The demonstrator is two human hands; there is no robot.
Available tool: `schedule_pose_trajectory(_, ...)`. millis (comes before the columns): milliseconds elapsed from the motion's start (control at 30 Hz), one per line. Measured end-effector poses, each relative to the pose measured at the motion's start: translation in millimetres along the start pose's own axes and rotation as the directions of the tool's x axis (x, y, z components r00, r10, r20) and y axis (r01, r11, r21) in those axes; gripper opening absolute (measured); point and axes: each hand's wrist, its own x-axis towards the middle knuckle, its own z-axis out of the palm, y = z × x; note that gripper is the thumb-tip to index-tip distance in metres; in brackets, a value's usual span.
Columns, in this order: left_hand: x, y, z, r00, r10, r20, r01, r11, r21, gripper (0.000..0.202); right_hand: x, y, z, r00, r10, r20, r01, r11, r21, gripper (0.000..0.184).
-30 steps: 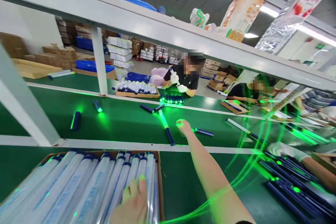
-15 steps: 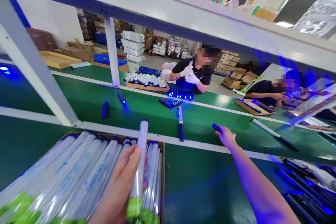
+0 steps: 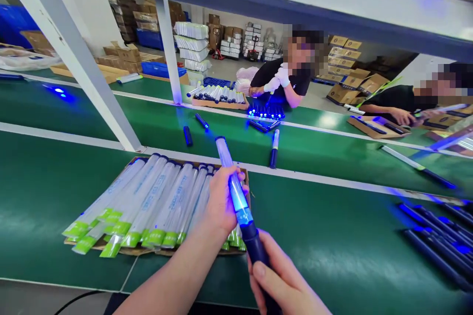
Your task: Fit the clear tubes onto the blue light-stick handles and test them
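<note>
My left hand is closed round a clear plastic tube that glows blue at its lower end. My right hand grips a dark blue handle, which meets the bottom of the tube. Both hands are low in the middle of the view, over the near green table. Just left of them lies a flat cardboard tray holding several clear tubes with green labels.
A green conveyor belt runs across behind, carrying loose dark handles and a light stick. Several dark handles lie at the right. A white frame post slants at left. Two people work across the belt.
My right hand came back from the belt with a dark handle. My left hand lifted a tube from the tray, and the two parts now meet. The lights changed from green to blue.
</note>
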Motion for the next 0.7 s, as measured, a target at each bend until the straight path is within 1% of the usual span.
schedule_pose_trajectory(100,-2.6,-0.1,-6.9,0.997,0.027,0.078,-0.030,0.999,0.038,0.037,6.1,-1.2,4.2,0.997,-0.066,-0.038,0.068,0.996,0.054,0.086)
schedule_pose_trajectory(167,-3.6,0.3,-10.3,0.992,0.031,0.124,-0.043,0.995,0.089,0.049,7.1,-1.1,5.9,0.996,-0.084,-0.029,0.085,0.996,0.036,0.083)
schedule_pose_trajectory(200,-4.2,0.4,-11.2,0.990,0.025,0.136,-0.040,0.993,0.107,0.052,6.7,-0.6,6.8,0.996,-0.092,-0.019,0.092,0.996,0.017,0.080)
schedule_pose_trajectory(300,-6.6,1.2,-11.2,0.989,-0.006,0.150,-0.010,0.994,0.105,0.048,4.4,1.7,9.3,0.994,-0.105,-0.016,0.105,0.994,-0.027,0.077)
schedule_pose_trajectory(400,-8.2,2.8,-10.5,0.980,-0.008,0.198,-0.009,0.996,0.083,0.039,2.2,4.3,11.3,0.993,-0.086,-0.079,0.083,0.996,-0.036,0.081)
schedule_pose_trajectory(467,-8.5,4.3,-11.0,0.967,-0.012,0.255,0.002,0.999,0.037,0.035,0.9,6.7,13.3,0.992,-0.070,-0.106,0.068,0.997,-0.022,0.085)
schedule_pose_trajectory(567,-8.9,6.4,-12.9,0.943,-0.033,0.331,0.064,0.994,-0.084,0.032,-0.9,10.8,17.9,0.993,-0.042,-0.107,0.043,0.999,0.010,0.088)
schedule_pose_trajectory(700,-9.7,9.0,-15.3,0.934,-0.072,0.350,0.138,0.977,-0.166,0.032,-2.8,13.7,24.1,0.993,0.017,-0.115,-0.009,0.997,0.076,0.091)
